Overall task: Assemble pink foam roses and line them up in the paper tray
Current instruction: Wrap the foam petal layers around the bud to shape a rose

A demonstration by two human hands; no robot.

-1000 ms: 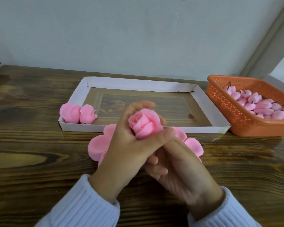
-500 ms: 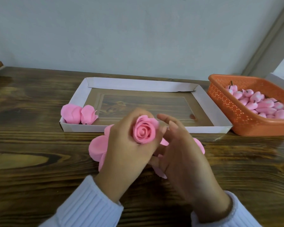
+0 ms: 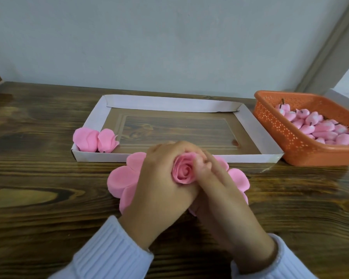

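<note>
A pink foam rose [image 3: 184, 171] faces up at me, wrapped in the curled fingers of my left hand [image 3: 159, 182]. My right hand [image 3: 216, 190] presses against its right side, fingertips pinching the outer petals. Under both hands lies a stack of flat pink foam petal sheets [image 3: 120, 179], partly hidden. The white paper tray [image 3: 248, 125] lies just beyond, with two finished roses [image 3: 95, 139] lined up in its near left corner.
An orange perforated basket [image 3: 278, 129] holding several pink foam buds stands right of the tray. The wooden table [image 3: 28, 178] runs back to a pale wall. A white edge shows at the far right behind the basket.
The rose has come down toward the petal stack and turned to face up. My right hand, which was apart from it with spread fingers, has closed in on its right side.
</note>
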